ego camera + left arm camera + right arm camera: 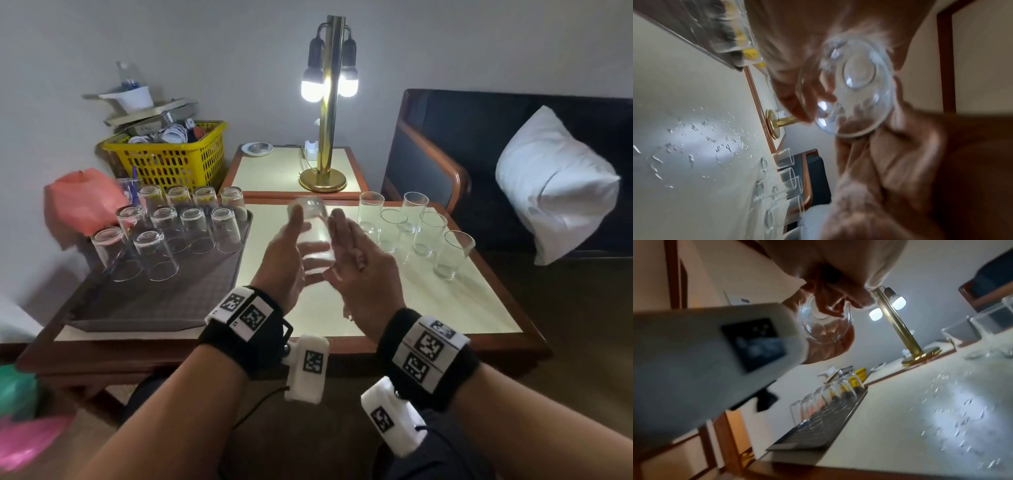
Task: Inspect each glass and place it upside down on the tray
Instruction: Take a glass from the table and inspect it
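A clear glass (313,236) is held tilted in the air over the middle of the table, base away from me, between both hands. My left hand (287,253) grips its left side with the thumb up along the wall. My right hand (356,260) holds the right side, fingers laid along it. The left wrist view looks into the glass's mouth (855,86), with fingers (797,100) curled round the rim. Several glasses (191,226) stand upside down on the grey tray (154,305) at the left. Several upright glasses (411,226) stand on the table at the right.
Water drops (701,146) lie on the cream tabletop (445,308). A lit brass lamp (327,102) stands on a side table behind. A yellow basket (171,157) and a pink bag (82,205) sit behind the tray. A dark sofa with a white pillow (555,185) is at the right.
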{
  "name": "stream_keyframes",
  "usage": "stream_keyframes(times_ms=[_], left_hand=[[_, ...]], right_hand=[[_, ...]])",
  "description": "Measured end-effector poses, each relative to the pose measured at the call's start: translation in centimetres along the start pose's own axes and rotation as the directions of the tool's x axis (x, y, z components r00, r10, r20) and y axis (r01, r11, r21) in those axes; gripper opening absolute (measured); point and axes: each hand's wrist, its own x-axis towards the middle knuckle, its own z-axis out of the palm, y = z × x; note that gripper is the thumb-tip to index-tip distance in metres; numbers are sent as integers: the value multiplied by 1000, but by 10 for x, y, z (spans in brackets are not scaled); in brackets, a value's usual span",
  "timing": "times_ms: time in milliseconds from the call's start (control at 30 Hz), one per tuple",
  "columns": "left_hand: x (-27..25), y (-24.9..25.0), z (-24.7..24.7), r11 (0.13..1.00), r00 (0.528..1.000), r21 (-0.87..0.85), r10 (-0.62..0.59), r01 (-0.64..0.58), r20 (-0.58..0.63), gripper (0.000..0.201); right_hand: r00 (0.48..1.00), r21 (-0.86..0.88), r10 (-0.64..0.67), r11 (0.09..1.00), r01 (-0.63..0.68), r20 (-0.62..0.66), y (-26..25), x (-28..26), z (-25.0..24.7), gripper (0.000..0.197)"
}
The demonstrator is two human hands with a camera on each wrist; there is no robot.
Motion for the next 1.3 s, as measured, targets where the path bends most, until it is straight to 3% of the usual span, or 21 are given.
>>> stream_keyframes(times_ms=[67,133,200,267,333,400,467,567,633,733,800,867,967,1033,1133,1233,1300], left_hand=[[-2,-4,0,996,994,93,-24,14,105,50],[-1,-6,-1,996,998,72,51,-53,33,55],[0,-5,-2,997,995,-13,82,-83,-50,59],[-3,-6,-2,997,1000,-77,0,1,22,52],[-5,-8,0,1000,996,2,-21,21,89,47],[-3,-8,1,999,999,17,48,-48,4,60],[-1,-4,-2,995,994,-36,88,-90,-67,57],[-5,-3,-3,997,996,-49,-48,51,69,41],[-5,-6,-2,999,995,26,-39,37,89,50],[-2,-1,-4,998,999,-28,52,-52,1,57],[-4,0,-8,999,997,-54,0,4,75,47],[-5,-3,-8,999,990,31,-24,19,137,43],[-1,-3,-7,999,999,23,48,-49,25,64],[-2,-1,-8,999,999,-13,31,-31,12,61],[-4,-3,-7,999,993,40,-25,20,115,41],[0,-3,-6,995,997,58,80,-80,9,55],[-1,-2,-6,998,998,19,62,-62,-1,52]], right_hand=[[997,18,24,1000,-23,-70,-2,11,-6,52],[998,33,13,999,-11,-55,-6,9,-5,54],[998,-17,-36,999,36,43,-7,-3,3,58],[996,-70,-71,995,75,49,-2,2,1,58],[999,-55,-37,998,36,-13,-2,14,-6,57],[999,-96,-51,994,50,-6,-4,11,-6,63],[992,-127,-89,987,100,89,-3,-3,-1,69],[998,-93,-64,993,66,19,-2,6,-4,56],[999,-28,1,1000,-2,-54,-8,14,-5,52],[997,-38,-50,998,52,57,-10,-3,4,59],[996,-58,-61,996,65,61,-6,-3,1,58],[1000,-44,-22,999,21,-21,-9,8,-5,53],[1000,-29,-25,999,25,3,-12,2,1,52],[997,-50,-48,997,52,66,-10,-6,5,53],[999,-98,-36,995,32,-37,-4,11,-3,50],[999,-117,-54,992,54,-1,-6,0,3,58],[994,-126,-80,988,88,70,-8,-9,5,63]])
